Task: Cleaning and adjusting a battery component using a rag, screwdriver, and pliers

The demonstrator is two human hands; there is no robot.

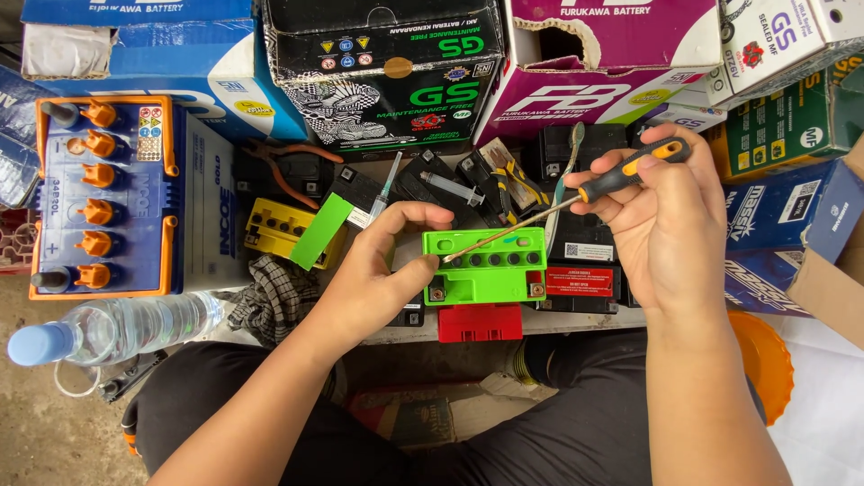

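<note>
Meanwhile, the left hand (382, 270) gripped the small green battery (486, 265) at centre by its left edge, while to the right the right hand (666, 216) pinched a screwdriver (576, 200), tip touching the battery's top.

Soft, even daylight fills the spot, bright and without harsh glare. Shadows are faint: a weak one sits under the left hand (378, 279) on the green battery (486, 265), and it is darker below both forearms, toward the lap. Beside the right hand (670, 225) the glossy cartons (792, 126) show mild sheen. Everything looks sharp; straight edges bow slightly near the corners.
</note>
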